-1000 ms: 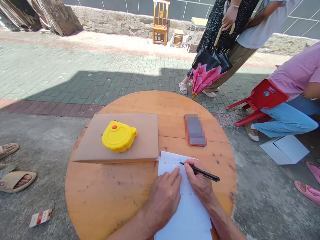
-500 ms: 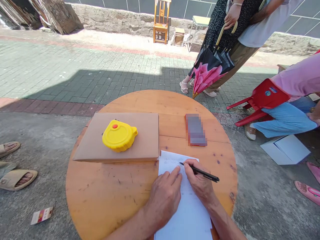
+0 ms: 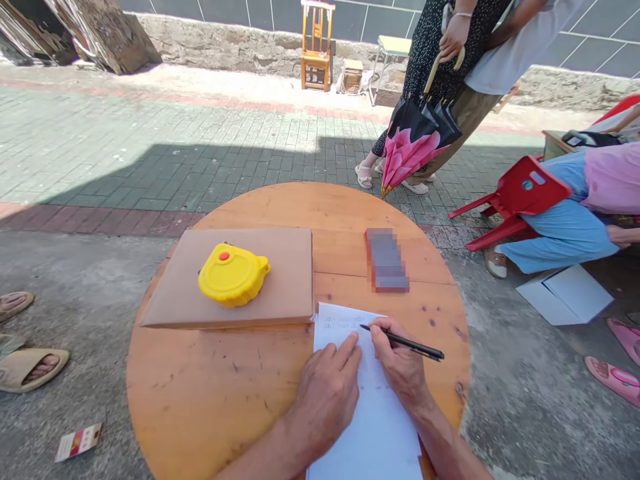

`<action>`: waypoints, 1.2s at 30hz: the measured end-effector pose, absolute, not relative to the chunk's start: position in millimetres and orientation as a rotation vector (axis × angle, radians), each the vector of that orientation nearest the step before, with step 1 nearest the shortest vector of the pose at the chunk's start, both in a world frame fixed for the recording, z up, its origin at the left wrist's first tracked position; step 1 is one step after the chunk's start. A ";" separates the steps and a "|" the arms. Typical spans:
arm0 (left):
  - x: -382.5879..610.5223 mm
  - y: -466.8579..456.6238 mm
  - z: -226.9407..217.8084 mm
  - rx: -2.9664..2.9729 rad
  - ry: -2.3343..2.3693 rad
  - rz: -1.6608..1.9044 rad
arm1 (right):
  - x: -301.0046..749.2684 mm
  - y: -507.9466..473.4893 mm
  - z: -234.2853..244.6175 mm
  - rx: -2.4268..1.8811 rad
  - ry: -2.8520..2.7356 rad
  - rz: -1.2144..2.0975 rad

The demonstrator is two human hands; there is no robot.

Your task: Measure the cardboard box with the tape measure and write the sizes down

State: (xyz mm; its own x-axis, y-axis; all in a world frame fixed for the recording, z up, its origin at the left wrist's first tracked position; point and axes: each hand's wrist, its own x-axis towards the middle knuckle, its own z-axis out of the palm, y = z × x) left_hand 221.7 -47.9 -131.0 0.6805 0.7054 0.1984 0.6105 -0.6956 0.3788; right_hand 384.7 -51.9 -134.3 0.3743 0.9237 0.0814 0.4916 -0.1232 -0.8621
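Several sheets of white paper (image 3: pixel 367 427) lie on a round wooden table (image 3: pixel 210 400), with a few lines of faint handwriting near the top. My right hand (image 3: pixel 400 363) is closed around a black pen (image 3: pixel 417 347), whose tip meets the paper by the second written line. Flat on the left side of the sheets rests my left hand (image 3: pixel 330 390), fingers stretched toward the pen tip and holding nothing. To the left, a yellow tape measure (image 3: pixel 234 275) with a red button sits on a brown cardboard box (image 3: pixel 290 293).
A blurred-out phone-like rectangle (image 3: pixel 387 260) lies on the table's right. Beyond the table stand two people, one holding a pink and black umbrella (image 3: pixel 413 153) near its edge. A seated person is on a red plastic chair (image 3: pixel 533 190), beside a white box (image 3: pixel 565 293).
The view has shifted slightly, so the table items appear a little further left. The pen's back end has swung slightly outward. At the right, the seated person in pink has leaned lower.
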 end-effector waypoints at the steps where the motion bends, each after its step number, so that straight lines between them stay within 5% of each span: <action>1: 221.9 -47.6 -130.4 2.610 1.050 0.479 | 384.6 -51.7 -133.9 -1.762 -1.253 0.623; 36: 221.6 -46.1 -128.8 2.591 1.038 0.438 | 382.6 -49.8 -128.3 -1.758 -1.342 0.579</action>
State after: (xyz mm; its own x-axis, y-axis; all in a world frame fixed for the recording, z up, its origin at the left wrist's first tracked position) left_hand 221.6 -46.1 -128.8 0.6899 0.7054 0.1630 0.6089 -0.6871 0.3964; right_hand 382.6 -49.8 -128.3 0.3228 0.9387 0.1206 0.5564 -0.0852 -0.8265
